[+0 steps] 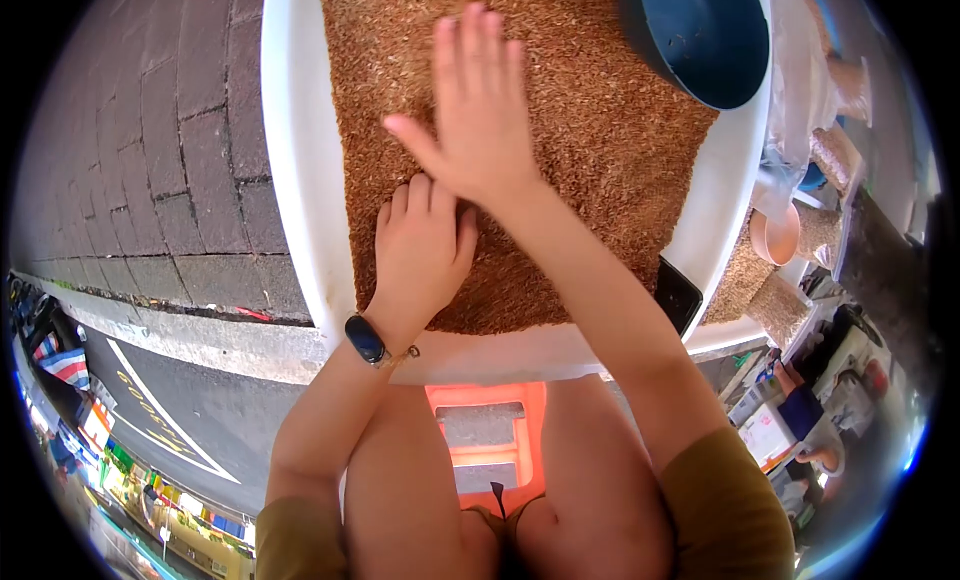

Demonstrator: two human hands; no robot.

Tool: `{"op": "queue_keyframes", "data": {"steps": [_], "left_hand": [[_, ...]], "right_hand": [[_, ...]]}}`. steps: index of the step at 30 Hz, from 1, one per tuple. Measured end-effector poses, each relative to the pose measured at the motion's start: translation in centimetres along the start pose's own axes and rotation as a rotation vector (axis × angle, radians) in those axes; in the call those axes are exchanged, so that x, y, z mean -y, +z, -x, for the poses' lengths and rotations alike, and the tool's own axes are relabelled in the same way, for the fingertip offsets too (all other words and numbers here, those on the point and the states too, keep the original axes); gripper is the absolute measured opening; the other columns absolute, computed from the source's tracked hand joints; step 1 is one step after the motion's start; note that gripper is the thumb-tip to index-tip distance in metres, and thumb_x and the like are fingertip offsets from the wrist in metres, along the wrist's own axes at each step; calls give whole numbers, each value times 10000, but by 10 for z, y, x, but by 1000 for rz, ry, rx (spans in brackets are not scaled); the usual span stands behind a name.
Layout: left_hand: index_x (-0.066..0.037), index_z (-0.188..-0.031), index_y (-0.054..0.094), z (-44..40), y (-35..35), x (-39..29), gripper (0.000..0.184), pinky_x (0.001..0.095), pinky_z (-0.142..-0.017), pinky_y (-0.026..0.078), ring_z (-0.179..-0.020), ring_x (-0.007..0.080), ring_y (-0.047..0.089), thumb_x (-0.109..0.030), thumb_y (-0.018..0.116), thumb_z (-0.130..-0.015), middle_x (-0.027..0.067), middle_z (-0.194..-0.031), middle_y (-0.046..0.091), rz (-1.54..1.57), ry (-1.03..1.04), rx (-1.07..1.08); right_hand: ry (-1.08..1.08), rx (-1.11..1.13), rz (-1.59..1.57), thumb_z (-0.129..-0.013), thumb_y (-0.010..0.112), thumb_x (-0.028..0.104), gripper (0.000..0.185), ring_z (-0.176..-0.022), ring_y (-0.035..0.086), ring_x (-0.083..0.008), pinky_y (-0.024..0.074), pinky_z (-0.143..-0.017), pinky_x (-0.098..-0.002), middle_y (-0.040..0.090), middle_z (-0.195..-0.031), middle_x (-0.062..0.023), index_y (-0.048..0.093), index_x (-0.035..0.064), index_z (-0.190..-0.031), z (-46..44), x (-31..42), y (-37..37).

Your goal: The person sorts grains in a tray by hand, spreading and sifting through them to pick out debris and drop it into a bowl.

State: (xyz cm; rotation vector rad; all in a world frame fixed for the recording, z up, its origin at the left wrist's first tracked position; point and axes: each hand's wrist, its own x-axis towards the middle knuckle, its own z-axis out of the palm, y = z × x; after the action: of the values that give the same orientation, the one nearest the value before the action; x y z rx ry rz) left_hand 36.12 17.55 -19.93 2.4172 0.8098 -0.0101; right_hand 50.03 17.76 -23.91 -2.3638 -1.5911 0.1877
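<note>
Grain [610,170] got the palms-down treatment.
Right hand [482,115] reached farther, fingers slightly spread; left hand [420,245] had fingers close together.

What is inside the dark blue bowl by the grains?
The bowl shows a few small specks on its inner wall, too small to identify. The picture's top edge cuts off the rest. Its body hides any brown grains directly behind it.

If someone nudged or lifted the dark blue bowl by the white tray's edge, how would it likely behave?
The bowl would probably hold its shape, as its smooth wall and rim look rigid. It is likely light for its size, since only a few specks show inside. Pushed, it might rock or shift, because it seems to rest on loose brown grains.
</note>
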Motion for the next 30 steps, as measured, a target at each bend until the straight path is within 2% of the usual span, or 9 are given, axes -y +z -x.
{"op": "queue_keyframes", "data": {"steps": [3, 9, 10, 12, 15, 18, 24, 27, 30], "left_hand": [[48, -1088, 503, 1, 3, 2, 380, 468, -790, 425, -907, 370, 528, -186, 618, -811, 195, -1005, 529, 79, -46, -27], [6, -1156, 560, 4, -2, 7, 407, 497, -873, 405, -1018, 385, 536, -219, 603, -820, 206, -1103, 581, -32, 42, 184], [-1, -1108, 582, 3, -1, 6, 354, 496, -873, 405, -1006, 393, 545, -200, 600, -815, 203, -1066, 599, 22, 38, 149], [-16, -1010, 624, 3, 1, 4, 254, 496, -872, 406, -981, 409, 561, -163, 595, -805, 197, -992, 635, 129, 30, 76], [-22, -1037, 619, 4, 4, 7, 280, 493, -870, 412, -983, 398, 563, -187, 590, -813, 189, -1007, 632, 72, 77, 43], [-24, -1033, 619, 3, 4, 7, 282, 493, -866, 413, -987, 395, 563, -206, 583, -822, 183, -1006, 634, 32, 111, 31], [-36, -1051, 623, 4, 3, 4, 288, 499, -901, 392, -1008, 390, 557, -207, 583, -823, 178, -1010, 634, -30, 51, 105], [-20, -1059, 616, 3, 1, 4, 298, 493, -908, 394, -1039, 395, 539, -198, 589, -822, 186, -1047, 623, -73, 104, 91], [-8, -1055, 578, 3, -2, 1, 281, 476, -864, 412, -1014, 394, 526, -174, 592, -828, 184, -1058, 588, -74, 62, 74]], "right_hand": [[-80, -17, -82, -923, 214, 667, 917, -1438, 47, -400, 40, -1163, -500, 77, -1532, -286, 140, -69, -1466, -3, 16, 3], [-169, -20, -203, -957, 287, 581, 822, -1440, 68, -393, 59, -1154, -520, 119, -1532, -273, 191, -62, -1461, -7, 42, 10], [-185, -20, -236, -958, 308, 571, 818, -1439, 75, -398, 67, -1151, -526, 125, -1529, -276, 195, -67, -1458, -5, 49, 10], [-179, -49, -267, -941, 396, 487, 741, -1437, 138, -341, 76, -1160, -497, 193, -1534, -214, 258, -33, -1450, -2, 52, 10], [-181, -49, -254, -919, 453, 398, 696, -1434, 162, -323, 91, -1161, -486, 221, -1528, -196, 283, -25, -1444, -3, 49, 8], [-234, 4, -161, -936, 462, 365, 674, -1431, 168, -349, 121, -1149, -508, 208, -1522, -227, 271, -36, -1443, -3, 50, 3], [-264, 14, -190, -928, 470, 356, 661, -1433, 184, -306, 119, -1153, -501, 229, -1530, -176, 282, -3, -1450, 1, 48, 1], [-265, 37, -98, -946, 430, 418, 659, -1441, 173, -274, 97, -1158, -498, 222, -1546, -128, 281, 43, -1467, -1, 46, 0], [-305, 37, -135, -970, 316, 528, 686, -1455, 125, -243, 48, -1170, -473, 177, -1566, -101, 248, 83, -1487, -9, 34, 5]]}}
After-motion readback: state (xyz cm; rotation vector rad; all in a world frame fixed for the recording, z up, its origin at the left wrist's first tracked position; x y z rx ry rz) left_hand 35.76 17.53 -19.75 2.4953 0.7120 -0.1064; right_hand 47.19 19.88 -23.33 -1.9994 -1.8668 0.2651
